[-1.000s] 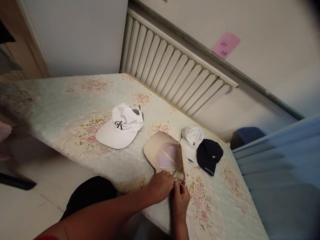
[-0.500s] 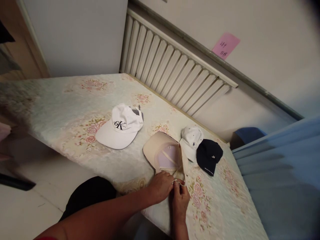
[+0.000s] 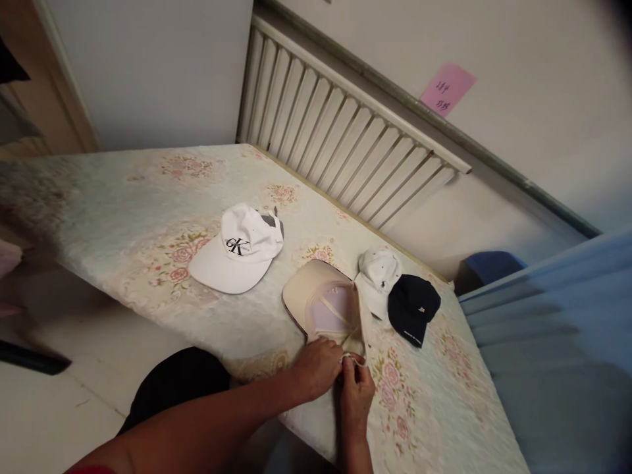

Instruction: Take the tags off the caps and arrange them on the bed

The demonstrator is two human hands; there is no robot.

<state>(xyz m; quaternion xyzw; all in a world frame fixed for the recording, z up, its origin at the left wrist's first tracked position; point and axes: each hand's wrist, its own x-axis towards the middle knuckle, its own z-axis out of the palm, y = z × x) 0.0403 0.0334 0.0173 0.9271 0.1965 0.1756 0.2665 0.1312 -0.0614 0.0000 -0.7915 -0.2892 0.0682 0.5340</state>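
A cream baseball cap [image 3: 306,296] lies upside down on the flowered cover, its brim toward the upper left and its pale inside showing. My left hand [image 3: 320,368] is closed on the cap's near edge. My right hand [image 3: 357,388] pinches the thin back strap [image 3: 354,359] of the same cap, thumb on top. The two hands almost touch, and their fingertips partly hide the strap's fastening. Just beyond the cap sit a small white cap [image 3: 381,271] and a navy cap [image 3: 413,306], side by side and touching.
A white cap with black letters [image 3: 239,253] rests farther left on the flowered cover [image 3: 187,168]. A radiator [image 3: 326,118] runs along the wall behind. At the right hangs a blue curtain [image 3: 553,355]. A black rounded object [image 3: 178,388] is below the near edge.
Almost nothing differs. Both hands stay at the cap's back strap, and the caps lie where they were.
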